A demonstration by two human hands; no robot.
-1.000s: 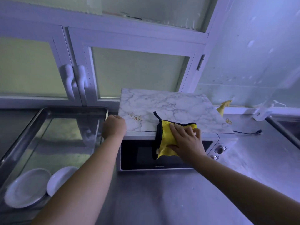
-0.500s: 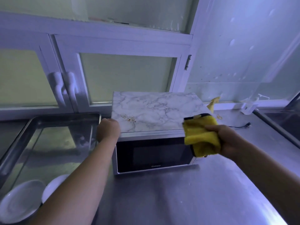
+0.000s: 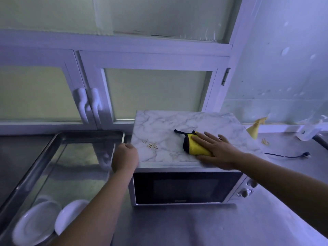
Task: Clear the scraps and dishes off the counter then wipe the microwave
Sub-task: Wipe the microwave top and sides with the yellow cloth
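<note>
A microwave [image 3: 177,189] with a marble-patterned top stands on the steel counter. My right hand [image 3: 216,150] lies flat with straight fingers on a yellow cloth [image 3: 193,145] with black trim, pressing it onto the top's right half. A brown stain [image 3: 151,145] marks the top's front left. My left hand [image 3: 125,157] is curled in a fist against the microwave's front left top corner. Whether it grips the edge I cannot tell.
A steel sink [image 3: 58,167] lies to the left, with two white plates [image 3: 35,224] at its near end. Yellow scraps [image 3: 254,130] and a black cable [image 3: 291,155] lie on the counter right of the microwave. White cupboard doors [image 3: 88,103] stand behind.
My right hand moved the cloth from the microwave's front right side up onto the top and now presses it flat. The left hand stayed at the corner.
</note>
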